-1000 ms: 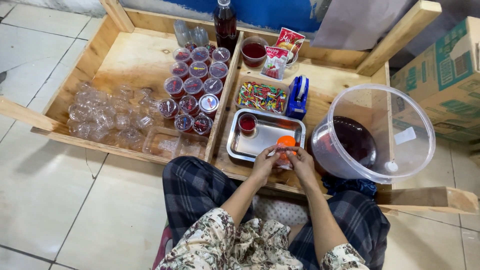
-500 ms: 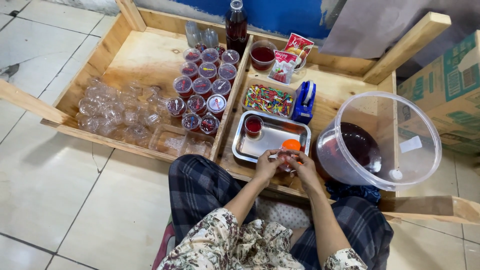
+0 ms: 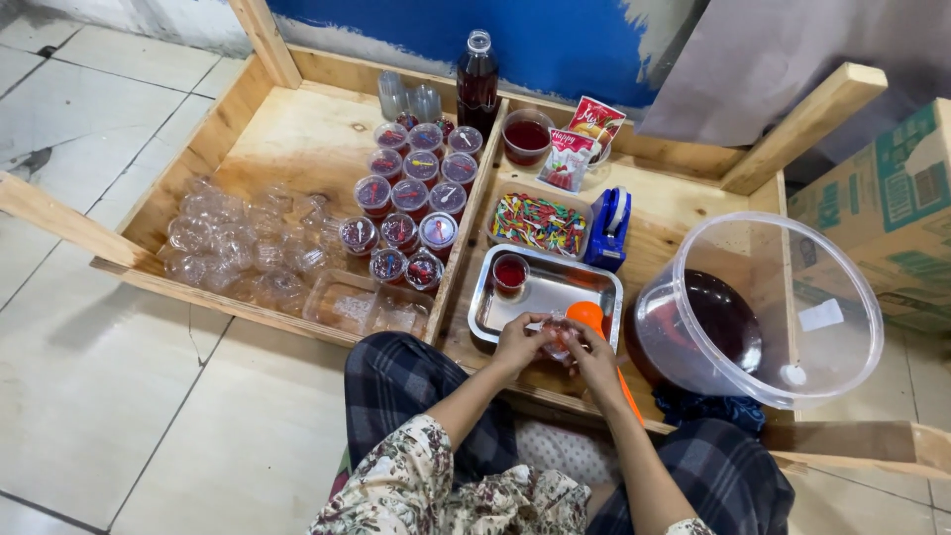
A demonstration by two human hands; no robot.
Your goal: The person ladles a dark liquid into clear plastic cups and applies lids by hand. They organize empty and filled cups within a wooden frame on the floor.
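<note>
**Small cup mostly hidden between both hands**

I make out only a sliver of the small clear cup [image 3: 557, 335]; fingers cover the rest. Left hand [image 3: 522, 342] and right hand [image 3: 594, 359] pinch it from both sides, over the steel tray's [image 3: 555, 293] near edge, orange ladle [image 3: 588, 315] just beside.

filled cups [image 3: 414, 203] sit left of the tray [image 3: 551, 289], the bucket [image 3: 763, 307] right, the bottle [image 3: 477, 81] behind.

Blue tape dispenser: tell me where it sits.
In the head view, the blue tape dispenser stands in the right compartment, between the box of coloured picks and the big clear bucket, just behind the metal tray.
</note>
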